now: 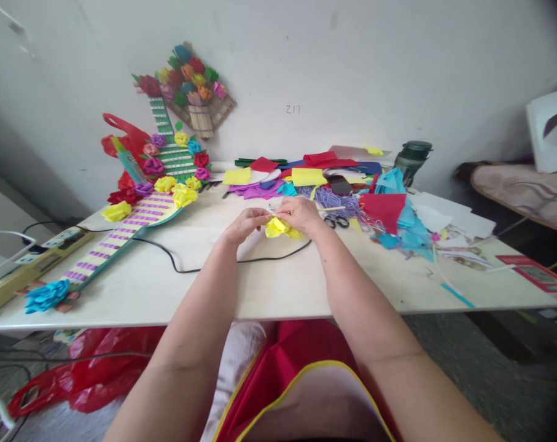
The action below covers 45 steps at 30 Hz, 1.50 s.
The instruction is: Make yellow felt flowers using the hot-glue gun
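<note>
Over the middle of the table, my left hand (pixel 248 224) and my right hand (pixel 300 216) meet with fingers pinched at a yellow crepe paper flower (pixel 280 228). Its petals hang down between the two hands. Both hands are closed on its upper part, and the fingertips hide exactly where they grip. A thin wooden stick (pixel 333 209) juts out to the right from behind my right hand; whether that hand holds it I cannot tell. Black-handled scissors (pixel 338 222) lie just right of my right hand. A black cable (pixel 260 260) runs across the table below the flower.
A guitar-shaped craft (pixel 116 236) with paper flowers lies at left, beside a power strip (pixel 38 261). Yellow paper (pixel 308 177), other coloured sheets and purple shreds (pixel 328 199) are piled at the back. A dark bottle (pixel 412 162) stands behind blue paper scraps (pixel 405 230).
</note>
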Motion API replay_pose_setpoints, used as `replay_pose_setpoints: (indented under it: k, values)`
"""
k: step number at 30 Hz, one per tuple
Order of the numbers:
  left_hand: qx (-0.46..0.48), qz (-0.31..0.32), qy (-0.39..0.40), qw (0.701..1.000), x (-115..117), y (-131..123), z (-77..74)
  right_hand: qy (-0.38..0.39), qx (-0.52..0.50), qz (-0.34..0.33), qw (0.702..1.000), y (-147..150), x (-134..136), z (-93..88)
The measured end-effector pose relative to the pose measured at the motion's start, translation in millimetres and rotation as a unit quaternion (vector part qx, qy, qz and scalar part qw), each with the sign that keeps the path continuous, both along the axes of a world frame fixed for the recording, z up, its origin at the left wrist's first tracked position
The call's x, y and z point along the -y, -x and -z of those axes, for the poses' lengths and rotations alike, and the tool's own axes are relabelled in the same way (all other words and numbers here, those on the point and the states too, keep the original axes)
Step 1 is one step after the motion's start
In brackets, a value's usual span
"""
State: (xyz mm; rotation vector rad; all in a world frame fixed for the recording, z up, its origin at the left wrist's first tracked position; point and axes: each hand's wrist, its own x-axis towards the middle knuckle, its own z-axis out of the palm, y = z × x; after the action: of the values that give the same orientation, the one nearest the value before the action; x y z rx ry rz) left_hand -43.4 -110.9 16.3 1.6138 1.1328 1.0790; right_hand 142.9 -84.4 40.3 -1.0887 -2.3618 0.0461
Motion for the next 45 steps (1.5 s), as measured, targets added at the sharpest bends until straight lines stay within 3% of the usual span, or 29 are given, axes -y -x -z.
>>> replay_pose_setpoints:
  k: [17, 28, 37, 45]
  values:
    - [0.031, 0.001, 0.015, 0.999, -4.7, -2.2, 7.2, -0.008, -0.002, -0.023, 1.000, -0.1, -0.8, -0.6]
    - [0.025, -0.014, 0.007, 1.000, -2.9, -4.5, 5.1, 0.068, -0.050, 0.018, 0.996, 3.0, -0.2, -0.2]
    - [0.014, -0.020, 0.005, 1.000, -2.8, -3.9, 4.9, 0.082, -0.067, -0.028, 0.994, 0.5, -6.2, 1.2]
    - [0.019, -0.012, 0.012, 1.000, -2.5, -3.2, 5.3, 0.098, -0.020, -0.019, 0.995, -4.3, -3.6, -2.1]
